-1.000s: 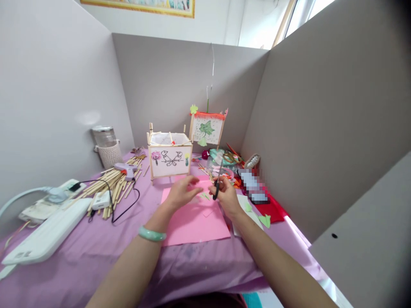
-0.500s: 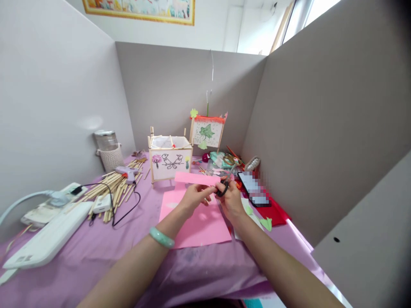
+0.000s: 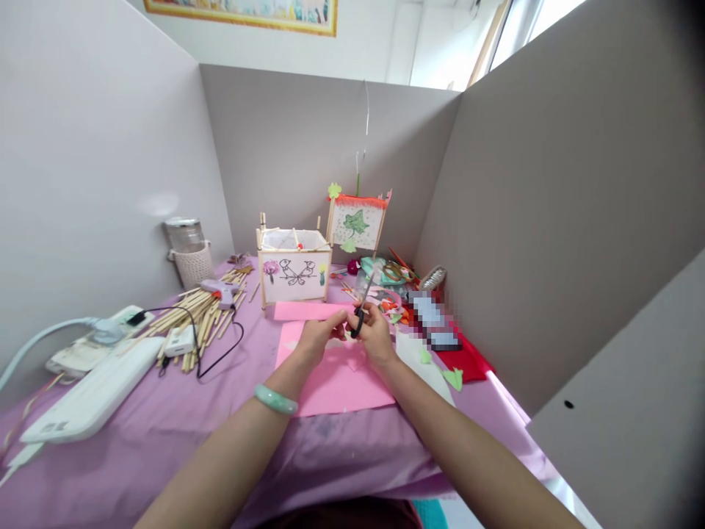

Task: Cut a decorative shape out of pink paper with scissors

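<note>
My right hand (image 3: 376, 336) is closed on black-handled scissors (image 3: 358, 321), whose blades point up and away. My left hand (image 3: 318, 336) pinches the right end of a pink paper strip (image 3: 302, 311), close beside the scissors' handle. Under both hands lies a larger pink paper sheet (image 3: 335, 386), flat on the purple cloth. Just beyond the strip stands a paper box lantern (image 3: 296, 277) framed with sticks, with birds and flowers drawn on its front. My fingertips partly hide each other.
Wooden sticks (image 3: 201, 323), a glue gun (image 3: 220, 292) with a black cord and a white power strip (image 3: 91, 393) lie left. A smaller lantern (image 3: 357, 224) hangs behind. At right are a phone (image 3: 435, 319), white paper (image 3: 421, 364) and green paper scraps (image 3: 452, 379).
Both hands have shifted left with the pink strip and the scissors. The scissors' blades now point more upward, and the strip's left end reaches further left.
</note>
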The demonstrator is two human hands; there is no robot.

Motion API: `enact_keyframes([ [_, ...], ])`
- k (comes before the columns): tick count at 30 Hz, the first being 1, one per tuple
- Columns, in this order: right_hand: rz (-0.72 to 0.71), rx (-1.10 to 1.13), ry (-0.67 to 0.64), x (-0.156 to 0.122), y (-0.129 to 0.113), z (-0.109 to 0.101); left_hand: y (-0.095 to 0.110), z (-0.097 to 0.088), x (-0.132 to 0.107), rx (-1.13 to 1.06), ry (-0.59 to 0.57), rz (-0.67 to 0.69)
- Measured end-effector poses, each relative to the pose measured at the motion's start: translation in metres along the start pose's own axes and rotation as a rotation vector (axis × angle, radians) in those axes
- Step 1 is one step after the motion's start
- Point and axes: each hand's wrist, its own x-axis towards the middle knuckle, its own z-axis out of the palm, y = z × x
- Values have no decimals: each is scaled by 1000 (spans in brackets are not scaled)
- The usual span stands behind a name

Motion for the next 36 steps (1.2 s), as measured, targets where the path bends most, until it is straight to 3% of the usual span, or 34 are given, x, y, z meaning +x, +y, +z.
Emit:
enact_keyframes([
  [6,25,-58,-87,0,-1,-2,3,-9,8,-60,29,24],
  [13,255,1,-269,3,-2,-8,1,-22,19,-179,117,33],
  [15,245,-110,-189,6,1,-12,0,-22,19,-166,108,10],
  [17,141,-213,-41,10,2,-15,-1,-20,18,-153,99,-9],
  [19,79,-197,-2,10,1,-16,-1,-19,17,-151,95,-15],
  [27,135,-209,-393,-13,-1,-1,5,-20,16,-204,60,44],
  [36,130,-232,-410,-17,3,1,4,-21,14,-141,79,41],
])
